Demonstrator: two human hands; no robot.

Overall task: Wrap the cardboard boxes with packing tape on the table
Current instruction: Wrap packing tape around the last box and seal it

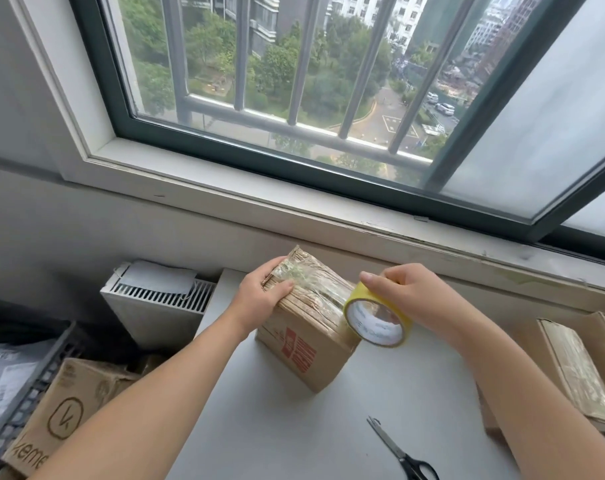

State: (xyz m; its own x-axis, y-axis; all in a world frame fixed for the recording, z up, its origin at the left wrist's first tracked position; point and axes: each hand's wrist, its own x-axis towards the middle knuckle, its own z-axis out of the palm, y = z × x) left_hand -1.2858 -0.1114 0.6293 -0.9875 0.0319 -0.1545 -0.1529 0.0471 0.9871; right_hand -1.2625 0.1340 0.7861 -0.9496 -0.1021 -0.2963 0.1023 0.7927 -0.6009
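Note:
A small cardboard box [301,351] with a red print on its near side stands on the white table [294,427]. Clear tape lies across its top. My left hand [263,292] grips the box's far left top corner, thumb on the top face. My right hand [408,289] holds a yellow-edged roll of packing tape [377,320] at the box's right top edge. A stretch of tape runs from the roll over the box top.
Black-handled scissors [401,452] lie on the table near the front right. More taped cardboard boxes [578,372] sit at the right edge. A white radiator [155,299] and a brown carton [69,410] stand left of the table. The window sill runs behind.

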